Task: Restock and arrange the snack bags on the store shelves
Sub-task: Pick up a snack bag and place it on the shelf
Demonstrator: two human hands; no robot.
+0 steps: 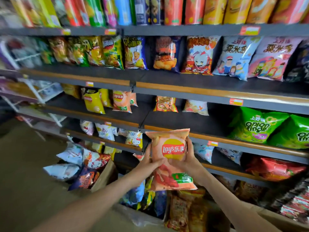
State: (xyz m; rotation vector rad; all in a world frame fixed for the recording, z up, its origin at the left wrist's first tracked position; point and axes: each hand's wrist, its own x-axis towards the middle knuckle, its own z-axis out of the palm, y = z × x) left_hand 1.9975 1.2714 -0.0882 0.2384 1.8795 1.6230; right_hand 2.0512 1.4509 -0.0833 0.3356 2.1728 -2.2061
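lower centre, left hand (149, 159) and right hand (189, 156) clasp a salmon-pink plastic lay's crisp bag (173, 149) by its sides, logo forward, seemingly to join matching pink bags (121, 101) centre left.

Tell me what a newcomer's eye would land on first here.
A peach-pink Lay's bag is held up centre frame, gripped at its sides by the left hand and right hand. Bright green Onion Rings bags stand on the shelf to the right.
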